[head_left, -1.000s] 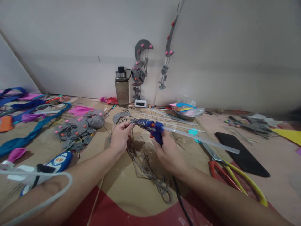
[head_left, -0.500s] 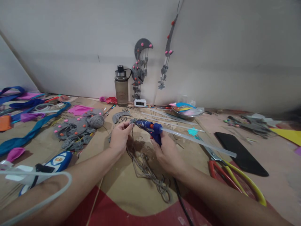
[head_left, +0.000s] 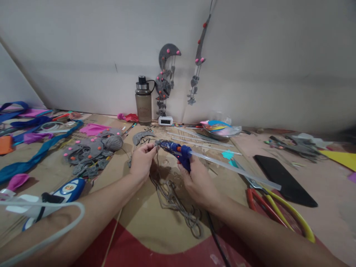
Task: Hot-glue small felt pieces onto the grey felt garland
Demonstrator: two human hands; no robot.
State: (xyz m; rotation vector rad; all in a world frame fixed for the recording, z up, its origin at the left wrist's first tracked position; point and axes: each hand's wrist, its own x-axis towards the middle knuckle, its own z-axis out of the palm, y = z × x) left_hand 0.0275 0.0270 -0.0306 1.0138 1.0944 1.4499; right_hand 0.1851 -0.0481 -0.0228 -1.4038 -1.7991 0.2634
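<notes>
My right hand (head_left: 198,182) is closed round the handle of a blue glue gun (head_left: 178,150), whose nozzle points left. A long clear glue stick (head_left: 236,170) juts from its back toward the right. My left hand (head_left: 141,161) pinches a small grey piece at the nozzle tip. Grey yarn strands (head_left: 175,202) trail from there down over the cardboard (head_left: 144,222) between my forearms. The gun's black cord (head_left: 215,241) runs toward me.
Red-and-yellow scissors (head_left: 274,207) and a black flat case (head_left: 283,180) lie to the right. A bottle (head_left: 143,101), a small white clock (head_left: 165,121) and hanging grey felt ornaments (head_left: 166,78) stand at the wall. Grey felt pieces and a yarn ball (head_left: 112,142) lie left, with another blue-white glue gun (head_left: 65,191).
Almost nothing differs: the glue gun and both hands have shifted very slightly, nozzle still at the left fingers.
</notes>
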